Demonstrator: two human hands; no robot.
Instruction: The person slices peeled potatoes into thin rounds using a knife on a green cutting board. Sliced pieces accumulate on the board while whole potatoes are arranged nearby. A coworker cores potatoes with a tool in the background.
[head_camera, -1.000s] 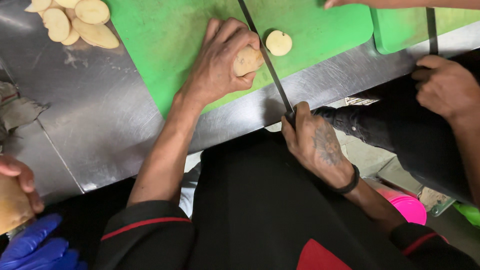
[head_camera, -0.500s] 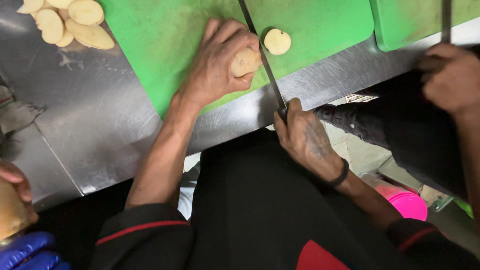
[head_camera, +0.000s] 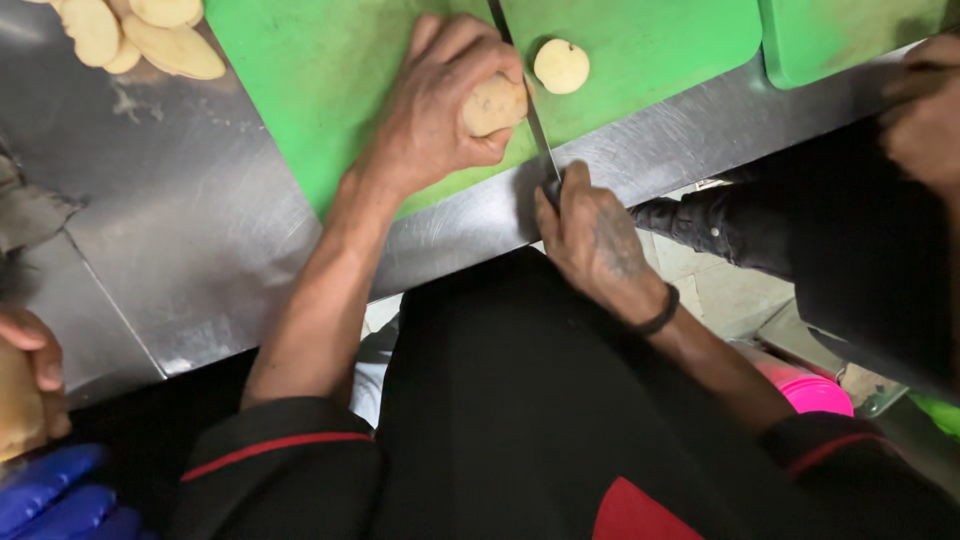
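Potato sits pinched in the curled fingers of the left hand, pressed onto the green cutting board. Just right of it the knife blade stands, its handle wrapped tight by the right hand. One cut slice lies beyond; more slices rest on the steel table.

A working commercial kitchen: a long stainless steel counter carries green cutting boards side by side, with a heap of peeled potato slices at one end. Several people stand at it at once, in black jackets with red piping, one wearing a blue glove
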